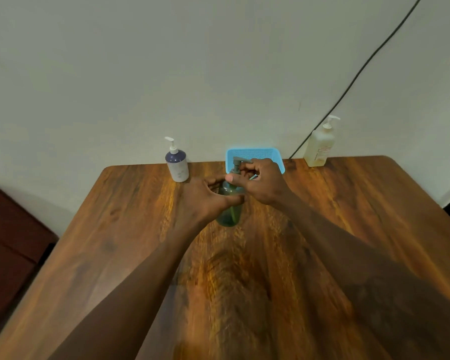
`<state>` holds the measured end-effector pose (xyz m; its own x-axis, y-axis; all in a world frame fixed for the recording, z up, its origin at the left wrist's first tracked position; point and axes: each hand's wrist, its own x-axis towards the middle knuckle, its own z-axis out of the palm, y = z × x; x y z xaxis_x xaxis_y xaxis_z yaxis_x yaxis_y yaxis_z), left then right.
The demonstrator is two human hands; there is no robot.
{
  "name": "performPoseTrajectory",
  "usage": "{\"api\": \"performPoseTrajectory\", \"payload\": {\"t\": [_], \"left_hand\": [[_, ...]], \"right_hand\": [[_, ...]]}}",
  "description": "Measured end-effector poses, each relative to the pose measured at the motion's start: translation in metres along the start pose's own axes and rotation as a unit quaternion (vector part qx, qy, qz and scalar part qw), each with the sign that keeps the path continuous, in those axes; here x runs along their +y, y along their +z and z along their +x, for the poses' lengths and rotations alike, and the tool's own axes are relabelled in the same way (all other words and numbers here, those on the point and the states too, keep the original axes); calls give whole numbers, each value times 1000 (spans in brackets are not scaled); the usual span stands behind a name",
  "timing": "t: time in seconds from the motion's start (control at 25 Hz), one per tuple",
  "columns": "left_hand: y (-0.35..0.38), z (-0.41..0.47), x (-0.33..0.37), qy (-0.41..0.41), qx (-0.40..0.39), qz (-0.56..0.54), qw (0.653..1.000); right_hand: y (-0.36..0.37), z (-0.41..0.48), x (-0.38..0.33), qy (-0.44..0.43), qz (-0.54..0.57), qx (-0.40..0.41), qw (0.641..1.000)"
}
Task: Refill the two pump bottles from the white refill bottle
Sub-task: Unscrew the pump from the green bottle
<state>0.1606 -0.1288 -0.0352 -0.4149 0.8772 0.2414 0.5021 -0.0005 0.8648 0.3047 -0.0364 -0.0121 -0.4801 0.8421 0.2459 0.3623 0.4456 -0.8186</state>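
**Both hands on the green pump bottle, mid-table**

So the biggest thing here is the glossy brown wooden table (322, 242) with rounded corners, pushed up against a plain pale wall (140, 74). A thin dark cable (361, 71) runs diagonally down the wall and drops behind the table's back edge. Off to the left, lower than the tabletop, there's some dark reddish-brown piece of furniture (8, 242), can't really tell what it is.

At the back edge, in the middle, sits a small light blue perforated plastic basket (255, 153), partly hidden by the right hand. In the back right corner stands a pale cream translucent pump bottle with a red-printed label (320, 146), well apart from everything else. Back left of centre is a white pump bottle with a dark blue-purple shoulder and a white pump (177, 163), standing upright.

The translucent green pump bottle with a grey pump head (229, 211) stands upright just in front of the basket. The left hand (205, 201) wraps around its body, fingers curled round the far side, thumb across the front. The right hand (260, 183) sits on top, fingers pinched closed around the grey pump collar and nozzle. It's a bit motion-blurred, so whether the pump is loosened, can't tell.
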Motion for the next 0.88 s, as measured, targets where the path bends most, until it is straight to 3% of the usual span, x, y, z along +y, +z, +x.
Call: {"api": "performPoseTrajectory", "payload": {"t": [0.2, 0.52, 0.76, 0.88], "left_hand": [[25, -16, -49, 33, 36, -31, 998], [38, -73, -62, 109, 30, 33, 993], [35, -99, -44, 124, 20, -3, 992], [36, -109, -36, 140, 20, 11, 990]], "right_hand": [[21, -16, 40, -24, 55, -32, 998], [39, -78, 63, -50, 51, 55, 996], [14, -107, 55, -33, 188, -55, 980], [12, -117, 41, -50, 66, 2, 997]]}}
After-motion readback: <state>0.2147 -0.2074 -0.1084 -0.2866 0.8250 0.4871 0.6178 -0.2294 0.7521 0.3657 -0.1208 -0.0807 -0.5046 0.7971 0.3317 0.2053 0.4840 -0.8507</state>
